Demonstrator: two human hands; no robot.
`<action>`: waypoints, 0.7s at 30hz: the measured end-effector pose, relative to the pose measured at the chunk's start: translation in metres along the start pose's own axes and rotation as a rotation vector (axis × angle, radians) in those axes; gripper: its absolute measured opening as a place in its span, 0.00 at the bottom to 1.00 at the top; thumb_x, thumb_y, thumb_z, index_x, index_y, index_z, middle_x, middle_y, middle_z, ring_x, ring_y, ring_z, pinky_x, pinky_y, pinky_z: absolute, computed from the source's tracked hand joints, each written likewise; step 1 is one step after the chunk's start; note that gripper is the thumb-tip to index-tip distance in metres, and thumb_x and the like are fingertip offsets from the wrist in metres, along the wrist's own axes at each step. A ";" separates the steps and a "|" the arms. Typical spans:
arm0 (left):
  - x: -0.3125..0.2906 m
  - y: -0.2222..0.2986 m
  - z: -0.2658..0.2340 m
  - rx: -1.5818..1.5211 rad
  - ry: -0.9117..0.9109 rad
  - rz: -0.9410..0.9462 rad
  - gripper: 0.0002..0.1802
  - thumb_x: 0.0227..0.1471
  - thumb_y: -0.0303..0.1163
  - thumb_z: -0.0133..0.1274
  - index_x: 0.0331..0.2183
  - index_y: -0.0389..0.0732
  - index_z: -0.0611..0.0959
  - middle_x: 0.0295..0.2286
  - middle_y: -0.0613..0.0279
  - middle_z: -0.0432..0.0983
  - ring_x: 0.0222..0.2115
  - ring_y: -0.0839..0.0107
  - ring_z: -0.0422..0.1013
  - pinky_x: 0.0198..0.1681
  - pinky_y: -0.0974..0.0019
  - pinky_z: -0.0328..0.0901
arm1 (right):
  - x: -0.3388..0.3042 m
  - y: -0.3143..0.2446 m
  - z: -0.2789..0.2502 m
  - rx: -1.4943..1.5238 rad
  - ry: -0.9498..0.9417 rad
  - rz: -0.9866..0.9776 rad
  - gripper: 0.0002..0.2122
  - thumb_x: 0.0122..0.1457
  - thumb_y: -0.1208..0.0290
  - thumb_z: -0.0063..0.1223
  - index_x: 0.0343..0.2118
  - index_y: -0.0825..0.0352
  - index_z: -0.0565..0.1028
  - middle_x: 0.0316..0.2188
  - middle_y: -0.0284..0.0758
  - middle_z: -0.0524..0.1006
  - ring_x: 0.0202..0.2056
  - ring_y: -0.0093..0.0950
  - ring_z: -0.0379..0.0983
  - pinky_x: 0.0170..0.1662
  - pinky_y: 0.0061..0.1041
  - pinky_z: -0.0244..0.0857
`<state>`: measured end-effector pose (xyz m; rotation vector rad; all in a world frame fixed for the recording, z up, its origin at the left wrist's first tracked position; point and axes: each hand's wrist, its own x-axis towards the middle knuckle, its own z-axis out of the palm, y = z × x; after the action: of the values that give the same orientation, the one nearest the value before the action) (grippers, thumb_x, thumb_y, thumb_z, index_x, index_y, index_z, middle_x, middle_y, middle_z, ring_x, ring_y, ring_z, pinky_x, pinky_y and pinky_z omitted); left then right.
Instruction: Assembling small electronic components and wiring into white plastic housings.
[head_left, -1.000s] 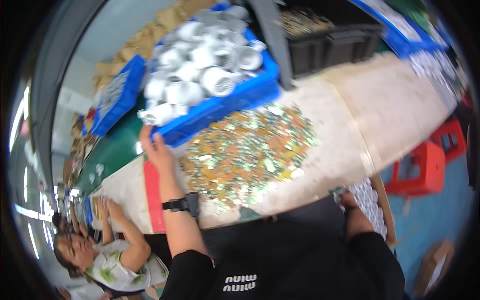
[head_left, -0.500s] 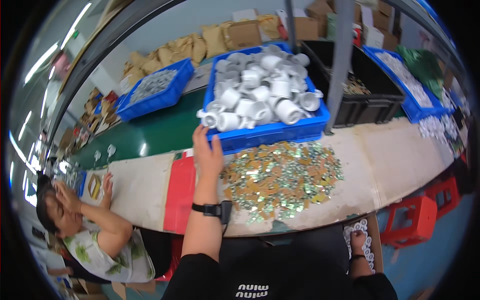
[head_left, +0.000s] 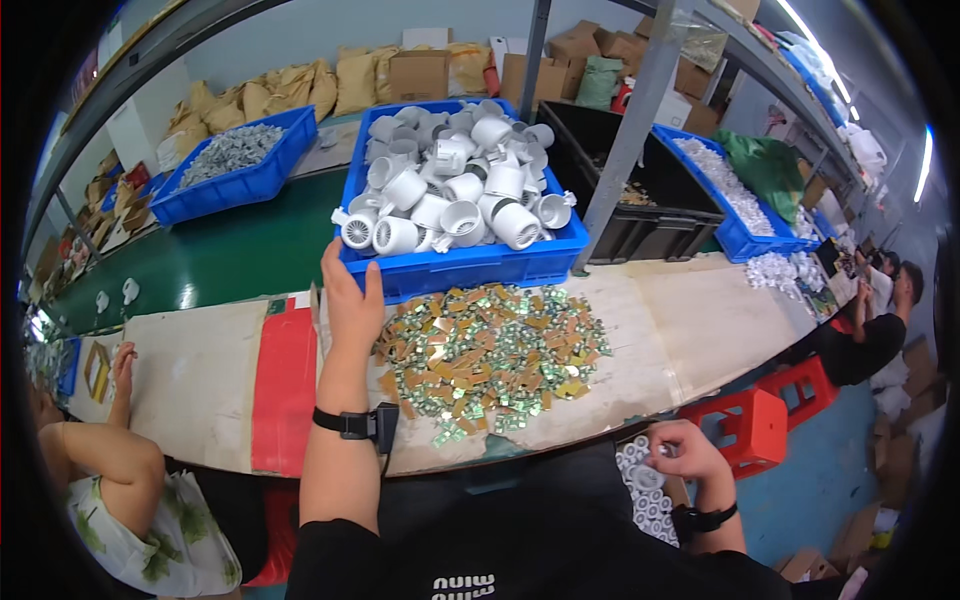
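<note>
My left hand point(head_left: 353, 308) lies unclenched at the blue crate point(head_left: 470, 277) of white cups point(head_left: 430, 212), probably for steadiness. My right hand point(head_left: 692, 452) curls at a round piece point(head_left: 648, 480) over white rings point(head_left: 655, 518); cannot tell if gripped.

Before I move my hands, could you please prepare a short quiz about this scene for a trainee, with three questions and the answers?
1. Multiple choice: which container is the left hand nearest to?
A) the black bin
B) the blue crate heaped with white cylindrical parts
C) the carton by the table's near edge
2. True or false: the pile of small green and brown pieces lies nearer to the person than that crate.
3. Short answer: what parts lie below the right hand?

Key: 1. B. 2. True. 3. White round parts.
</note>
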<state>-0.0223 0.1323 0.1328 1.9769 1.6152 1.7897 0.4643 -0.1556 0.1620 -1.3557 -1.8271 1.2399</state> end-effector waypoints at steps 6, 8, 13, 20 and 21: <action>0.002 0.077 -0.010 0.171 0.087 0.350 0.41 0.47 0.34 0.64 0.60 0.33 0.68 0.57 0.40 0.66 0.54 0.41 0.65 0.62 0.40 0.56 | 0.097 -0.065 0.030 0.197 0.151 -0.410 0.11 0.51 0.80 0.70 0.24 0.66 0.73 0.28 0.33 0.74 0.32 0.27 0.70 0.37 0.27 0.63; 0.003 0.099 -0.028 -0.266 -0.233 0.409 0.41 0.42 0.36 0.68 0.56 0.34 0.72 0.52 0.43 0.72 0.52 0.42 0.68 0.58 0.45 0.62 | 0.142 -0.095 0.051 0.319 0.198 -0.346 0.10 0.53 0.82 0.69 0.28 0.66 0.74 0.31 0.31 0.74 0.34 0.24 0.70 0.38 0.26 0.63; -0.025 0.142 -0.023 -0.379 -0.640 0.330 0.45 0.30 0.37 0.76 0.53 0.39 0.76 0.47 0.45 0.76 0.47 0.48 0.75 0.50 0.52 0.70 | 0.248 -0.101 0.077 0.502 -0.029 -0.487 0.08 0.58 0.79 0.68 0.39 0.69 0.80 0.43 0.32 0.80 0.43 0.21 0.75 0.46 0.24 0.69; -0.023 0.114 -0.022 -0.289 -0.469 0.145 0.32 0.35 0.23 0.68 0.48 0.36 0.78 0.40 0.47 0.77 0.40 0.48 0.76 0.47 0.55 0.70 | 0.285 -0.032 0.054 1.107 -0.016 -0.561 0.13 0.63 0.65 0.56 0.40 0.72 0.80 0.29 0.38 0.82 0.29 0.24 0.78 0.34 0.22 0.69; -0.023 0.111 -0.018 -0.206 -0.365 0.243 0.31 0.36 0.21 0.66 0.47 0.34 0.77 0.41 0.45 0.76 0.43 0.47 0.75 0.50 0.54 0.69 | 0.284 -0.034 0.056 1.087 -0.014 -0.570 0.13 0.62 0.64 0.56 0.39 0.72 0.80 0.29 0.38 0.81 0.29 0.24 0.78 0.34 0.22 0.68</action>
<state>0.0403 0.0551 0.1903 2.3054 1.0821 1.4683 0.3050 0.0878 0.1416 -0.2050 -1.0591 1.5160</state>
